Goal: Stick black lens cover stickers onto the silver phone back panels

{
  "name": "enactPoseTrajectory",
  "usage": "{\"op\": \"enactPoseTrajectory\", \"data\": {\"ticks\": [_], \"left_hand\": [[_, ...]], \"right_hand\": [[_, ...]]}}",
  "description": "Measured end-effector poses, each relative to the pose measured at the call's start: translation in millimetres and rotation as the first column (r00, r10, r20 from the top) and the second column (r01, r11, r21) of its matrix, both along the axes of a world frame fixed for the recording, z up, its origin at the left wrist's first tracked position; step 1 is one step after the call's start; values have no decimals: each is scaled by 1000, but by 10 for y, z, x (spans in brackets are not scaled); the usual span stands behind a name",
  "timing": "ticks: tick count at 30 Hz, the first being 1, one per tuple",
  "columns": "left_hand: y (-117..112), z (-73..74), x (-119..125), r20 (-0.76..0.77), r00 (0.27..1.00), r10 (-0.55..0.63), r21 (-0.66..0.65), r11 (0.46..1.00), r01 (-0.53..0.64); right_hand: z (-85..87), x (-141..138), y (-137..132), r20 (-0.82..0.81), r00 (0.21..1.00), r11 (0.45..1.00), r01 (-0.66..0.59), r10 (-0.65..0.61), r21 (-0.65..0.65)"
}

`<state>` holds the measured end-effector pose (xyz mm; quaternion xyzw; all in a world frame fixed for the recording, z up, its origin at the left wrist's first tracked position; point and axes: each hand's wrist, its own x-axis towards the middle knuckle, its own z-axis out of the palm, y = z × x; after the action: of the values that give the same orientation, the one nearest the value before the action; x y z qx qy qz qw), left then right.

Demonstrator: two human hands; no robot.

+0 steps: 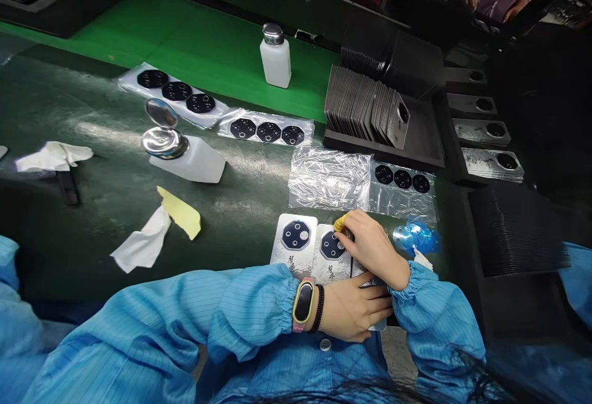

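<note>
blue pinstriped sleeve (231, 317) — white cover (329, 266) with black octagon (331, 246), bright green mat (203, 52), white bottle (276, 61), yellow slip (182, 213).

left cover (296, 240) beside right cover (329, 256) at near edge of table (92, 206) | right hand (374, 250) on right cover, left hand (351, 311) before it | film sheet (329, 177) behind covers | lying bottle (185, 154) left | upright bottle (275, 57) far behind | rack (365, 108) behind-right

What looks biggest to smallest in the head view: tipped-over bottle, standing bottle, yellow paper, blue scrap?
1. tipped-over bottle
2. standing bottle, though it is farther from the camera
3. yellow paper and blue scrap look about alike, so no ranking between them
</note>
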<state>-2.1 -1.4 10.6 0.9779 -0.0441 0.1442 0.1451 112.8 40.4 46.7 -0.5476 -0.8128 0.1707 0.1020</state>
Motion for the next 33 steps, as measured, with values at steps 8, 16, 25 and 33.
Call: {"op": "enactPoseTrajectory", "data": {"ticks": [8,16,25,33], "left_hand": [[-3,51,-11,-48,999,9,0,1000,-9],[-15,53,3,-100,995,-15,-32,999,11],[-16,28,35,-130,990,-54,-78,996,44],[-51,-32,36,-123,990,-74,-95,993,63]], "right_hand": [[-47,-50,-8,53,998,998,-29,27,56],[-157,-121,-107,230,972,961,-101,41,256],[-173,-189,-183,362,932,892,-152,-15,426],[-102,-163,-245,383,921,877,-239,70,417]]}}
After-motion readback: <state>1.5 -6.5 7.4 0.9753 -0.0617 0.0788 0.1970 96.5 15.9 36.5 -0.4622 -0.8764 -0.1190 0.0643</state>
